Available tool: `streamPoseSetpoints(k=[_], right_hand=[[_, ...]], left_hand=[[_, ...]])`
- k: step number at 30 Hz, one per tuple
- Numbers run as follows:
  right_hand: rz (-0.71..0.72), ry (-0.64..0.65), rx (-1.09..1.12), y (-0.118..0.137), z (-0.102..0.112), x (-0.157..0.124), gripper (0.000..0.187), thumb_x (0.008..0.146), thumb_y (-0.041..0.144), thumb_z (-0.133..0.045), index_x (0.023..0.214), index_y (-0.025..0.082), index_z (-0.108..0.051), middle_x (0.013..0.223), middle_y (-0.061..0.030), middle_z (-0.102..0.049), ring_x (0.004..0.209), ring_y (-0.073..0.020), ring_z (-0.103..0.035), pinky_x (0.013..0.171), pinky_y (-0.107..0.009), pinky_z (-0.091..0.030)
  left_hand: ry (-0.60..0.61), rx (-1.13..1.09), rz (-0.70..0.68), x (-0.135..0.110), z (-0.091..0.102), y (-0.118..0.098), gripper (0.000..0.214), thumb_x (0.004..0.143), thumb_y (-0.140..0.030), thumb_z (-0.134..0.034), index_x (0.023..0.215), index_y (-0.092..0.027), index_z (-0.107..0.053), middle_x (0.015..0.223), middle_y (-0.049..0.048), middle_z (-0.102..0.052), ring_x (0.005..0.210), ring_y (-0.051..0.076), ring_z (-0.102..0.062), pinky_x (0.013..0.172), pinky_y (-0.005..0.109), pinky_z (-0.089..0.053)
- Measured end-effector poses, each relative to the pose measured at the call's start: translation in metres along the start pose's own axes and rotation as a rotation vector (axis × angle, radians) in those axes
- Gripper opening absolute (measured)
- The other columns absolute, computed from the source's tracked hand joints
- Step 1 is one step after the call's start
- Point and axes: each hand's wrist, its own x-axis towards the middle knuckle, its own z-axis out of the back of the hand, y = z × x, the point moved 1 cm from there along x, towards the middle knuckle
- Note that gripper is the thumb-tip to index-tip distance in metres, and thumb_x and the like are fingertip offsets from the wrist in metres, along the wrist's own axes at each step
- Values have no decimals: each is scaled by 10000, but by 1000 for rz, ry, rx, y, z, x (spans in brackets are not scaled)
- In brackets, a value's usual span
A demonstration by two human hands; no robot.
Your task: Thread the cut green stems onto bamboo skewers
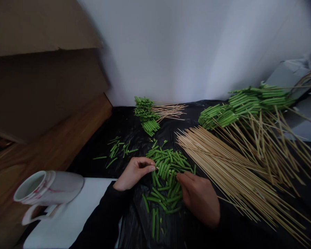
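A heap of short cut green bean pieces (168, 169) lies on black plastic sheeting (134, 221) in front of me. My left hand (134, 173) is closed in a pinch at the heap's left edge, with a thin skewer tip showing at its fingertips. My right hand (199, 199) rests knuckles up on the heap's right side, fingers curled down among the pieces; what it holds is hidden. A broad fan of bare bamboo skewers (238, 169) lies just right of my right hand.
Finished bean skewers are stacked at the back centre (147, 116) and back right (246, 103). A few scattered bean bits (118, 148) lie left of the heap. A white mug (45, 190) lies tipped at the near left beside a wooden floor (57, 145). A white wall stands behind.
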Motion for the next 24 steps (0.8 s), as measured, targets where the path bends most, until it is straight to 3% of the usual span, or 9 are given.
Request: streamPoseSetpoints(k=[9,18,21,24], right_hand=[[2,4,4,1,-1,1,274,879,82,-405,904,199,-652,757,-7,-631,652,-140,-588,584,-284,-314],[47,-110,39,-4,1,2,274,904,108,-392,930,190,-652,752,-20,-643,655,-137,-605,617,-256,-372],[49,-146,52,-7,2,3,258,906,116,-408,955,185,-652,765,-27,-647,674,-137,-609,627,-250,-382],[36,-166,53,-9,4,4,250,903,115,-422,965,184,-654,753,-25,-639,678,-133,-607,636,-245,-386]], left_hand=[[8,-12,-21,0,-2,0,138,686,-282,-779,722,-155,-739,740,26,-715,705,141,-608,706,247,-463],[-47,-52,-29,0,-1,0,199,677,-313,-786,806,-165,-752,817,48,-749,762,169,-654,761,275,-490],[-129,14,-17,0,16,-3,262,686,-358,-763,863,-166,-753,874,71,-760,816,206,-672,790,307,-493],[-351,278,-13,-6,54,-4,281,693,-401,-725,856,-175,-755,902,69,-762,858,235,-671,810,323,-480]])
